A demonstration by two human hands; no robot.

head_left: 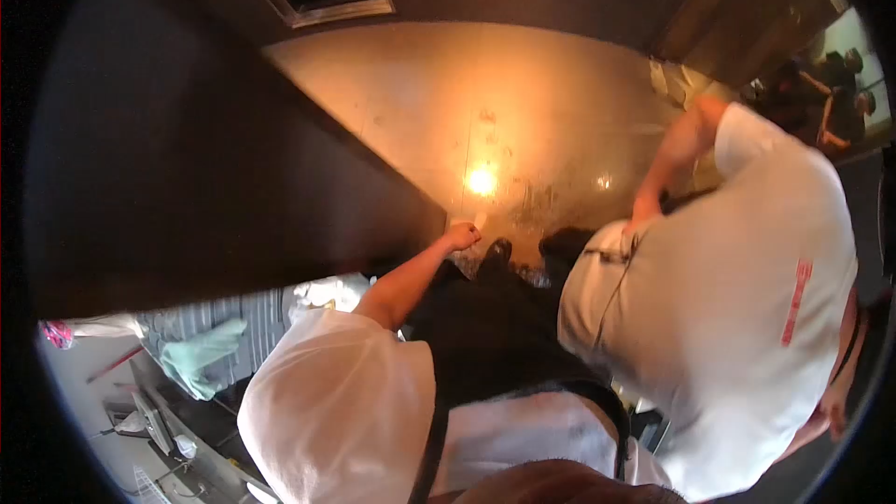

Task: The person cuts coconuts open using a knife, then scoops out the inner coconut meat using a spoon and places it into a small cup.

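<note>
Where left fingers [464, 235] curl, a pale item [481, 220] protrudes.

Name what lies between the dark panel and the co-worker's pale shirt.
In the head view: the person's left hand, forearm, dark clothing, a shoe and lit floor.

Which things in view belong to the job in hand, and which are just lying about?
Seemingly in use:
- small pale thing at the left hand, too unclear to name

Apparently just lying about:
- pale green cloth, on the left
- pink item, far left, unclear
</note>
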